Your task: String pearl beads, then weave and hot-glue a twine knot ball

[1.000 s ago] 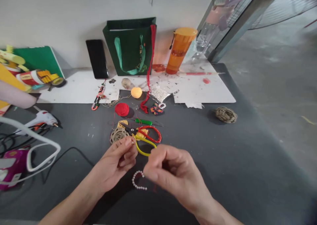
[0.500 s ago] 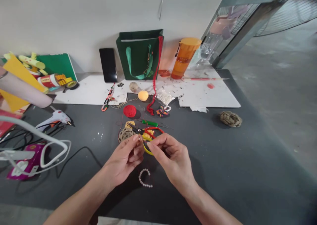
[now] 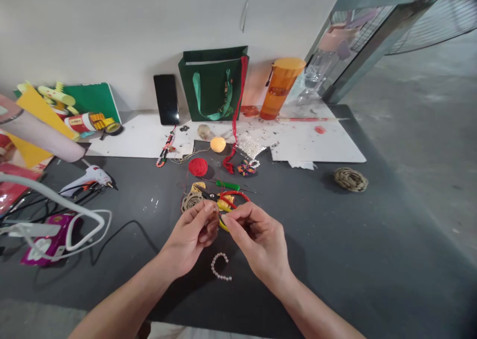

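Observation:
My left hand [image 3: 194, 234] is closed in a pinch, with what looks like a small bead [image 3: 215, 210] at its fingertips. Close by on the right, thumb and forefinger of my right hand [image 3: 261, 239] are pressed together; anything between them is too fine to make out. Below both hands a curved string of pearl beads [image 3: 213, 269] shows against the dark tabletop. Just beyond the fingertips lie scissors [image 3: 238, 196] with red and yellow handles, partly covered by my hands. Next to them are a coiled beige crocheted piece [image 3: 191, 200] and a green-handled hook [image 3: 228, 185].
Farther back are a red yarn ball [image 3: 198, 167], a yellow ball [image 3: 218, 144] and a bag of clear beads [image 3: 250, 147]. A glue gun [image 3: 89, 177] and cables occupy the left. A beige yarn bundle [image 3: 351, 179] sits right; a green paper bag [image 3: 208, 90] and orange bottle [image 3: 282, 88] stand behind.
The whole view has shifted slightly, so things on the table appear a little farther right. Both hands keep nearly the same pinching pose, fingertips close together.

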Demonstrator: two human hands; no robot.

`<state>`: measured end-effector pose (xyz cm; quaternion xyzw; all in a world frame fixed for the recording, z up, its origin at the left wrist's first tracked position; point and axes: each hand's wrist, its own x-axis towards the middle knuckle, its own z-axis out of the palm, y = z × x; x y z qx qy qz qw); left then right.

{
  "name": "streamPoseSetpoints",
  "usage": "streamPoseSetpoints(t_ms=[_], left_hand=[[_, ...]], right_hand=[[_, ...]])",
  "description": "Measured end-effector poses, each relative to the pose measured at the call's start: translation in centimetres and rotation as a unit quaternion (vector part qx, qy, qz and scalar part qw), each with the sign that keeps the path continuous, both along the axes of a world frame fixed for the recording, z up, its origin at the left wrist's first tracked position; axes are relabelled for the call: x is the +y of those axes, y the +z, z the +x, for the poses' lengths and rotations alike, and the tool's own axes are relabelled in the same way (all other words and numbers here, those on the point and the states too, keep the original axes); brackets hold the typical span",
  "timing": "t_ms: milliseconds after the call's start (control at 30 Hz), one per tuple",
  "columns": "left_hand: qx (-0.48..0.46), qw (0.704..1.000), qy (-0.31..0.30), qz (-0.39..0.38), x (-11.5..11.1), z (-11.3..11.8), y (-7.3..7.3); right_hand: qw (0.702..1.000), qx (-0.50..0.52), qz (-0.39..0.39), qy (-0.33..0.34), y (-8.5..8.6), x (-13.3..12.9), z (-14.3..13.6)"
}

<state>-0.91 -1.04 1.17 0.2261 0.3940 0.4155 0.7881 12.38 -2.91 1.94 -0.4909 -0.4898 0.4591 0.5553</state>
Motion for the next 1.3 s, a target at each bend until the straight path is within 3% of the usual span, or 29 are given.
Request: streamPoseSetpoints(t_ms=[367,533,1300], left_hand=[[-0.088,0.994,0.010,-0.062,0.29,-0.34,-0.15],[-0.081,0.994,0.037,-0.069,0.33,-0.23,-0.29],[-0.095,0.990,0.037,-0.094,0.40,0.03,-0.35]], right_hand=[[1.000,-0.012,-0.020,-0.011,-0.24,-0.01,-0.09],[1.000,0.005,-0.014,-0.010,-0.25,0.06,-0.11],[1.000,0.017,-0.007,-0.002,0.20,0.09,-0.34]])
